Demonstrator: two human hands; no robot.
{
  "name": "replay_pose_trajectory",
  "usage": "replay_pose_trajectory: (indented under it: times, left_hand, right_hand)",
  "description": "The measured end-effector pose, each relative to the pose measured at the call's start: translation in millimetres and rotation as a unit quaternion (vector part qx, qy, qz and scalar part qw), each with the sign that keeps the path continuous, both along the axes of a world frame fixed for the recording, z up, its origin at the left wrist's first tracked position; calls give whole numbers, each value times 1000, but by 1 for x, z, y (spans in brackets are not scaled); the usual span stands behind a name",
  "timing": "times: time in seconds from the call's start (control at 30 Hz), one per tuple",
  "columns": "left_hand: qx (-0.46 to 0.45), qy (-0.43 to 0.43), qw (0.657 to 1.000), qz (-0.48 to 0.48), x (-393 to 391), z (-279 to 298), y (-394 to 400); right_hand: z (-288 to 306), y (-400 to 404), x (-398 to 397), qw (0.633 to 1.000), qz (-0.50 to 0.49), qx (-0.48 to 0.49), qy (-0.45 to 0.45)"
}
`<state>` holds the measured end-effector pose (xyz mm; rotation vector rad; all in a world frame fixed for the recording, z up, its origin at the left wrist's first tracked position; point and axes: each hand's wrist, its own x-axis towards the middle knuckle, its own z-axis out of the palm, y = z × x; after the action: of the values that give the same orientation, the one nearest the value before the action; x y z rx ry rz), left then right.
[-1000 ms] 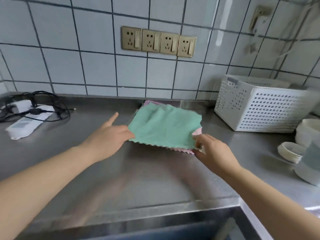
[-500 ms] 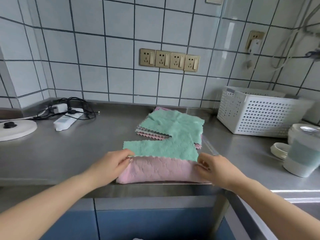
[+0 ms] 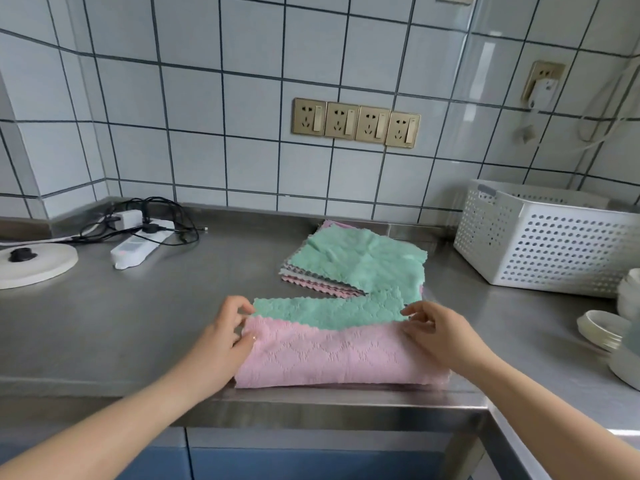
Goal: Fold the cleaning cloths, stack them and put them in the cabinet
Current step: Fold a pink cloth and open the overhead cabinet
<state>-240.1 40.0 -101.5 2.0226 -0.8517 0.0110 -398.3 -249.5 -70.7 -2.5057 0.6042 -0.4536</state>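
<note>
A two-sided cleaning cloth point(image 3: 332, 355), pink on one face and green on the other, lies at the front edge of the steel counter point(image 3: 138, 323). Its pink half is folded up over the green, leaving a green strip showing along the far edge. My left hand point(image 3: 228, 336) pinches the cloth's left end at the fold line. My right hand point(image 3: 436, 332) pinches its right end. Behind it sits a pile of unfolded cloths point(image 3: 360, 261), green on top, with pink and grey edges below.
A white perforated basket point(image 3: 550, 237) stands at the back right. White bowls and dishes point(image 3: 609, 330) crowd the right edge. A power strip with tangled cables point(image 3: 142, 237) and a round white base point(image 3: 31, 265) lie at the left. Blue cabinet fronts point(image 3: 311, 462) show below the counter.
A cloth was pulled from the pile to the counter's front edge and its pink half folded over the green. Since half a second ago both hands have stayed at its ends.
</note>
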Motion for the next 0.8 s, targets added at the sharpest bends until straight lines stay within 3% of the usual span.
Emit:
replay_pose_trajectory:
  times: [0.1,0.3,0.43,0.7,0.8]
  left_hand:
    - [-3,-31,999,24,15,1,-13]
    - [15,-65,998,13,41,2,-27]
    - [33,-29,999,27,50,-1,-32]
    - [163,99,982,3,67,16,-42]
    - [218,86,972,-13,71,16,-41]
  right_hand:
    - [0,-7,23,998,-19,-16,-51]
    - [-3,-16,57,995,-23,-76,-59]
    - [-6,-25,70,990,-24,-125,-64]
    - [-22,-34,86,979,-5,-205,19]
    - [-24,-38,88,975,-3,-222,22]
